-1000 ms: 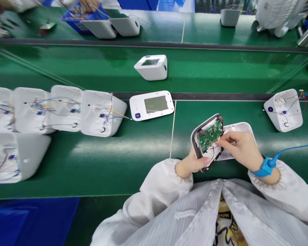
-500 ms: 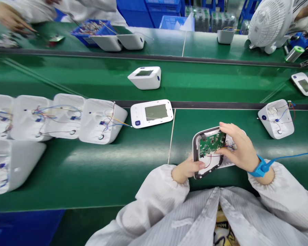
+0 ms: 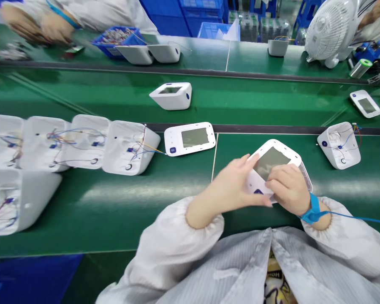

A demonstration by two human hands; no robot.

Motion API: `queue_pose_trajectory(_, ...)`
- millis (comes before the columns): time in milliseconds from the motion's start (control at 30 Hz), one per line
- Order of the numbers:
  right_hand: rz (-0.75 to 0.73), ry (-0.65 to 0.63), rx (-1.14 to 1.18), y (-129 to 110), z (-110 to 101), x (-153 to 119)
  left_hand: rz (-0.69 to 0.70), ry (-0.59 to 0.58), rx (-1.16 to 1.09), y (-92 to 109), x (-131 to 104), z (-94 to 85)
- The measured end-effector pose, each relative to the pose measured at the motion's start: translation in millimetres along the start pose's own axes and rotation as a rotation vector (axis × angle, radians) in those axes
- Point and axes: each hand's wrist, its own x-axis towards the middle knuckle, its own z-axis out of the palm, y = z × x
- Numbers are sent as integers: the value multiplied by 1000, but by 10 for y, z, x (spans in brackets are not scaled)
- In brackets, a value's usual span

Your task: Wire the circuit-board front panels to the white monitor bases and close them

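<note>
A white front cover (image 3: 281,148) with a grey screen lies face up and tilted in front of me, over a white shell (image 3: 306,176) whose edge shows at its right. My left hand (image 3: 229,185) grips the cover's left side, fingers on the upper edge and thumb along the lower one. Curled over the screen's lower right is my right hand (image 3: 288,188), its fingertips partly hidden against the cover. A blue wrist strap (image 3: 313,210) with a cord is on my right wrist. The circuit board is out of sight.
Several open white housings with wires (image 3: 129,147) stand at the left, beside another screen cover (image 3: 190,139). One wired housing (image 3: 339,145) sits at right. A closed unit (image 3: 172,96) lies on the green middle strip. Across are a co-worker's hands (image 3: 47,27) and a white fan (image 3: 329,29).
The cover has been turned from its circuit-board side to screen side up. My left hand has shifted to its upper left; my right fingers have curled onto its face.
</note>
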Motion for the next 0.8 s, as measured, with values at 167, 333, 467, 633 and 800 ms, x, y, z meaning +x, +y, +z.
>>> queue_pose_trajectory(167, -119, -284, -43, 336, -338, 196, 28, 35, 48, -128, 50, 363)
queue_pose_trajectory(333, 250, -501, -161, 742, -412, 278, 396, 270, -220, -428, 141, 679)
queue_pose_trajectory(467, 261, -690, -369, 591, -75, 278, 491, 282, -473, -488, 248, 880)
queue_pose_trajectory(633, 188, -592, -311, 506, 30, 171, 330, 183, -634, -500, 269, 887)
queue_pose_trajectory(800, 234, -443, -120, 642, -3, 74, 220, 161, -742, -444, 239, 846)
